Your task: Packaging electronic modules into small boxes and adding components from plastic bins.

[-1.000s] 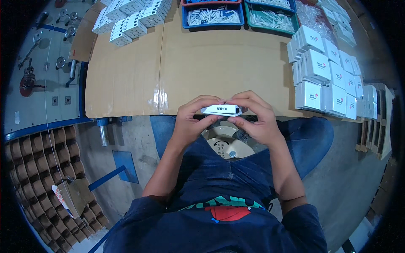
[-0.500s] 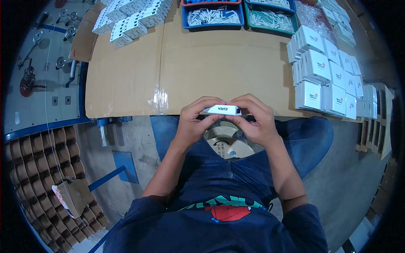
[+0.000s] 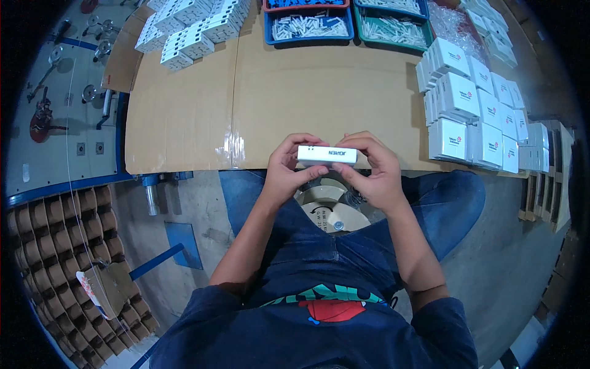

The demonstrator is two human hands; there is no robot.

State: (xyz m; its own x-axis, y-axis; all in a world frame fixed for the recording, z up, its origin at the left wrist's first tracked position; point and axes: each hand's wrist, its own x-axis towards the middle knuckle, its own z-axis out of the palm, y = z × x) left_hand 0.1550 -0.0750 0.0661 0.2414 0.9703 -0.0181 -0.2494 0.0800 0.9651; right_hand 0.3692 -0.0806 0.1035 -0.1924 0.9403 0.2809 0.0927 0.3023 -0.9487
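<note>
A blue tray [image 3: 309,26] is seen at the far edge of the table, and it is filled with small white pieces. A green tray [image 3: 393,17] is set just beside it, and it is filled with the same kind of white pieces. A clear plastic bag [image 3: 452,27] is laid to the right of the trays.

Small white boxes [image 3: 190,24] are piled at the far left of the table. More white boxes [image 3: 470,114] with red and blue marks are stacked on the right side. Brown cardboard dividers [image 3: 46,246] are kept low on the left.

A long white box [image 3: 327,155] is held over the near edge of the table, above the lap. It is gripped at one end by the left hand [image 3: 289,172] and at the other end by the right hand [image 3: 375,169]. The fingers of both hands are curled shut around it.

The table [image 3: 276,98] is covered with brown cardboard. A grey floor [image 3: 190,203] is seen under it. A white round reel [image 3: 332,212] is placed between the knees.
</note>
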